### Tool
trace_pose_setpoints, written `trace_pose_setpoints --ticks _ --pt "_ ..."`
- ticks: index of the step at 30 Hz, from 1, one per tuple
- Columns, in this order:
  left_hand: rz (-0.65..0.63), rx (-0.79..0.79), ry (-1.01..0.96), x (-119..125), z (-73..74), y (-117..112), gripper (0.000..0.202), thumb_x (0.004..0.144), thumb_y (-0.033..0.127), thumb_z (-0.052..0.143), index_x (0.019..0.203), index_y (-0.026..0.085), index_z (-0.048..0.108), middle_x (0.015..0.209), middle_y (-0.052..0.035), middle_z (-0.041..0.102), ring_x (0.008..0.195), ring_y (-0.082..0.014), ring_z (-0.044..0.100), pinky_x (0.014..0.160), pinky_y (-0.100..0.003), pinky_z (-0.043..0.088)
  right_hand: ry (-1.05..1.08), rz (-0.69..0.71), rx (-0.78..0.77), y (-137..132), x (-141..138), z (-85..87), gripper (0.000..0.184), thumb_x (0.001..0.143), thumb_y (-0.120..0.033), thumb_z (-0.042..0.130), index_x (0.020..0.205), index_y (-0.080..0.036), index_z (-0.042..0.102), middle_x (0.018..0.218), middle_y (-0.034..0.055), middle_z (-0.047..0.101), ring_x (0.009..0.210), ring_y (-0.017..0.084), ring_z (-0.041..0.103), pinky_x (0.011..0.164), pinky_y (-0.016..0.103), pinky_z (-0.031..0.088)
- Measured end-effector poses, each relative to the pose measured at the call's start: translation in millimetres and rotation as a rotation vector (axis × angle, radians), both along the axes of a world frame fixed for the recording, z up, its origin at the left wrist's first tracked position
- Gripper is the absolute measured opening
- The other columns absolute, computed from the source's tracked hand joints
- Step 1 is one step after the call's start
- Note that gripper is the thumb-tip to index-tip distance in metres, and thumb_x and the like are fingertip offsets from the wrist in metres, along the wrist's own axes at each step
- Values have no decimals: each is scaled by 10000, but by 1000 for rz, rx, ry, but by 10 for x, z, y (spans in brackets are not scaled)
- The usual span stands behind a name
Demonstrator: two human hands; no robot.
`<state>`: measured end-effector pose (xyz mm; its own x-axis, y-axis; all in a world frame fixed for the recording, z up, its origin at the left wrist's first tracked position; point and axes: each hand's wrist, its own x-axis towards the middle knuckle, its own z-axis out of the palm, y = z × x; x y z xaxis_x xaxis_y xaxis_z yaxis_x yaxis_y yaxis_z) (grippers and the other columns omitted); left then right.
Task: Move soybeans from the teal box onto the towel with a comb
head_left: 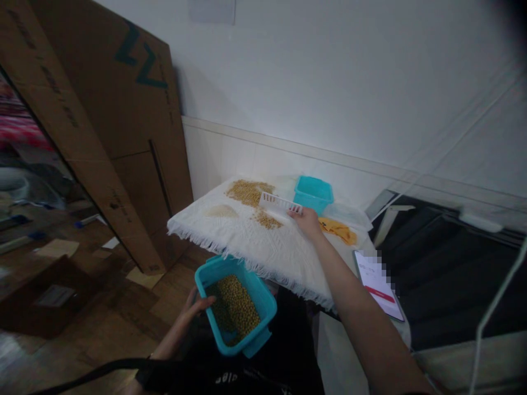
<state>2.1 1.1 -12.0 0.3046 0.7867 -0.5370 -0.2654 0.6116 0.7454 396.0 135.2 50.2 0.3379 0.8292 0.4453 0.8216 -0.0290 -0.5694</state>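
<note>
My left hand [198,305] grips the near left rim of a teal plastic bin [259,285], held below the table's front edge. Yellowish beans [239,302] fill much of it, with smaller dark green ones along the left side. Over the table, my right hand [308,221] is closed on one end of a white slotted plastic strip [278,204], tilted on its side. The strip's far end is beside a spread of yellowish beans [247,191]; a smaller patch of beans [267,219] lies just in front. To their left is a pale, fine-grained heap [221,211].
A white fringed cloth [247,241] covers the table. Another teal bin [313,189], a yellow cloth [340,230] and a phone [376,285] are on the right. A tall cardboard box [135,137] stands left; a white wall backs the table.
</note>
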Motion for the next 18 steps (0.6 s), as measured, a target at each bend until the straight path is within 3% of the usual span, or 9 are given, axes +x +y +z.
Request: trace_pose_setpoints --ticks 9,18 --pt "14 21 -21 19 202 -67 834 772 454 732 1491 373 319 1299 -119 656 966 -333 729 781 -502 602 73 80 -19 41 24 -57 303 787 -388 647 890 -130 767 838 62 765 748 239 684 696 315 498" --pt "-4 59 -42 9 95 -80 816 782 422 725 1491 360 327 1296 -115 654 1009 -349 714 798 -507 598 53 119 -16 -204 18 -28 277 775 -363 646 910 -159 777 764 36 755 719 235 660 672 305 481"
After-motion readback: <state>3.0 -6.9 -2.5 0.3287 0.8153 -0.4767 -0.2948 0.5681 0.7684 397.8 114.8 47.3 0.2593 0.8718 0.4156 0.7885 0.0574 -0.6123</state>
